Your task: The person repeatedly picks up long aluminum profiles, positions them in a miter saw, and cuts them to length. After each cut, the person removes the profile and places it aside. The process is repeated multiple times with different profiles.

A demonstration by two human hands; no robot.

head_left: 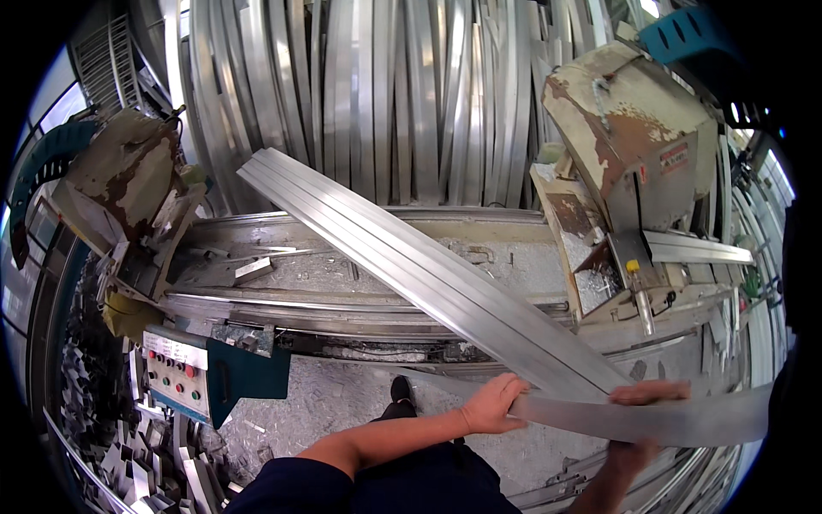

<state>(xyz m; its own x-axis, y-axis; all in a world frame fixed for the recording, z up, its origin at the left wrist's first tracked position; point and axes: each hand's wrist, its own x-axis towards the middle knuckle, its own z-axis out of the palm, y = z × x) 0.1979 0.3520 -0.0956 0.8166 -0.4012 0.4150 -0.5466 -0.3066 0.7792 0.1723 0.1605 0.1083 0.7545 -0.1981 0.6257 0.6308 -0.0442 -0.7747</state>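
Note:
A long, flat grey aluminium profile [651,420] lies crosswise in front of me, its right end running to the edge of the view. My left hand [497,404] is closed around its left part. Farther right, my right hand [649,393] grips the same profile, fingers over the upper edge and the wrist passing below. Just beyond it, several aluminium profiles [419,278] lie side by side, slanting from the far left across the machine bed toward my hands. Their near ends are partly hidden by the held profile.
Worn cutting heads stand at left [128,180] and right [634,128] of the machine bed [505,257], which holds metal offcuts. A control box [178,377] with coloured buttons sits near left, above heaped offcuts [145,463]. Upright aluminium profiles [368,103] line the back.

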